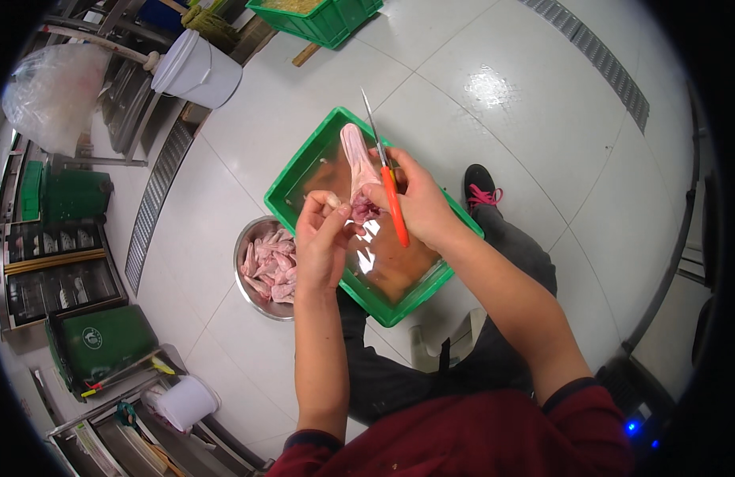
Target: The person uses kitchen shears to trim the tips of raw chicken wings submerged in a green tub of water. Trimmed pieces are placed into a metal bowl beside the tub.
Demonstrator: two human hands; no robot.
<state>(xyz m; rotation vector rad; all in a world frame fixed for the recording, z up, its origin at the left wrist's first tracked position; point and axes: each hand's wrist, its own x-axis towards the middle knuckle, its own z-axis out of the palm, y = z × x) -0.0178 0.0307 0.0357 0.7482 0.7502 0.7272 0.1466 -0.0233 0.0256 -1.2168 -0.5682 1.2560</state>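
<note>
My right hand holds a pair of scissors with orange-red handles, its closed-looking blades pointing up and away from me. Between that hand's thumb and fingers is also a pale pink raw poultry piece, long and flat at its far tip. Its near end is dark red, cut flesh. My left hand is curled beside this red end, thumb tip close against it; whether it pinches a scrap is unclear. Both hands are above a green plastic crate with cloudy, reddish-brown water.
Left of the crate, a steel bowl holds several raw poultry pieces. My shoe with pink laces is to the right. Farther off stand a white bucket, another green crate, a green bin and metal floor grates.
</note>
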